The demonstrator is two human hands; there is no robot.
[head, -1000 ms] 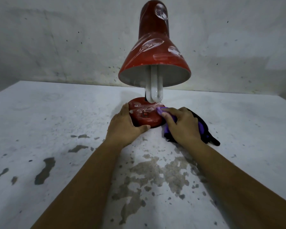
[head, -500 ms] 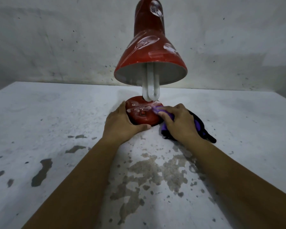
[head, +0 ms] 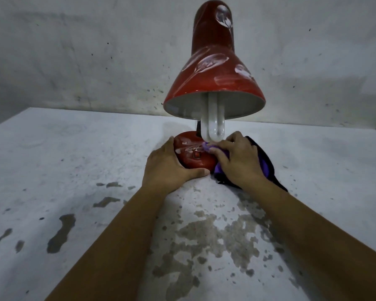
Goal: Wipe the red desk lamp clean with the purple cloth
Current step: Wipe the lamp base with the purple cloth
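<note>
The red desk lamp stands at the middle of the white table, its shade [head: 213,81] smeared with white streaks and a white bulb [head: 213,127] hanging from it. Its round red base [head: 193,157] also carries white smears. My left hand [head: 167,166] cups the base's left and front side, thumb along the front edge. My right hand [head: 237,159] presses the purple cloth [head: 265,166] against the base's right top. Most of the cloth is hidden under that hand, and a dark edge trails off to the right.
The white table top [head: 74,170] is worn, with dark chipped patches at the front left and a large flaked area between my forearms. A stained grey wall [head: 96,61] rises right behind the table's far edge.
My right hand with the cloth has shifted slightly up onto the top of the base. The left hand stays wrapped on the base. My view has drifted a little.
</note>
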